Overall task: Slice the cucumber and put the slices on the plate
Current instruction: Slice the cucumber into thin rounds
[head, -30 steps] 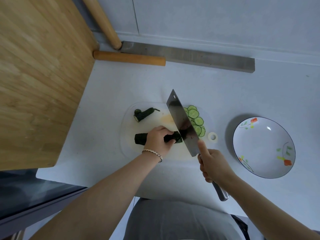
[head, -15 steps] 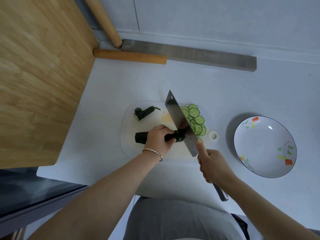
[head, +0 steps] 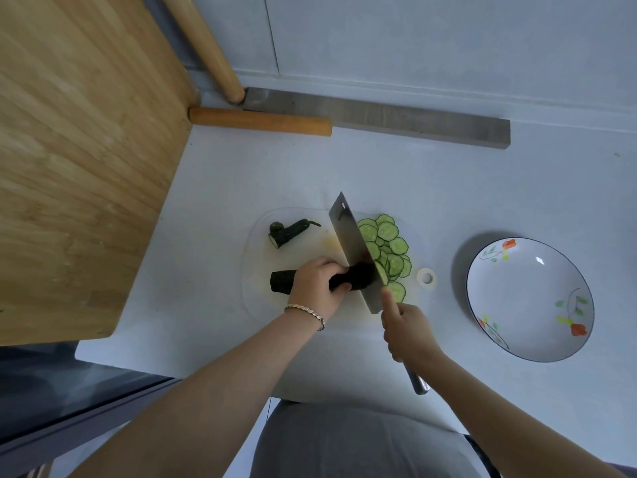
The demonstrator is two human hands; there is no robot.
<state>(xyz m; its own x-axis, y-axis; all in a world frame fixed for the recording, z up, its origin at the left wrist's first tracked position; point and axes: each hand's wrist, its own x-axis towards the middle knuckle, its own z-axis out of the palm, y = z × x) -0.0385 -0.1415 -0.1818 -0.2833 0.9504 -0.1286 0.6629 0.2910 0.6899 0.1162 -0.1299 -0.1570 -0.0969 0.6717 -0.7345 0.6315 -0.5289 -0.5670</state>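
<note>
On the translucent white cutting board (head: 262,263), the dark green cucumber (head: 281,280) lies left to right, its cut end under the broad steel cleaver (head: 351,243). The left hand (head: 317,288) curls round it just beside the blade; the right hand (head: 408,329) grips the handle, forefinger extended. Rightward lie thin green slices (head: 387,232), the white flowered plate (head: 527,298) well apart.

Hidden — middle of the cucumber (head: 281,281), under the left hand (head: 319,288); its cut end, behind the cleaver (head: 351,236); parts of several slices (head: 387,232), behind the blade; most of the cleaver's handle, inside the right hand (head: 408,331). Cut off — wooden board (head: 86,150), at left and far edges.
</note>
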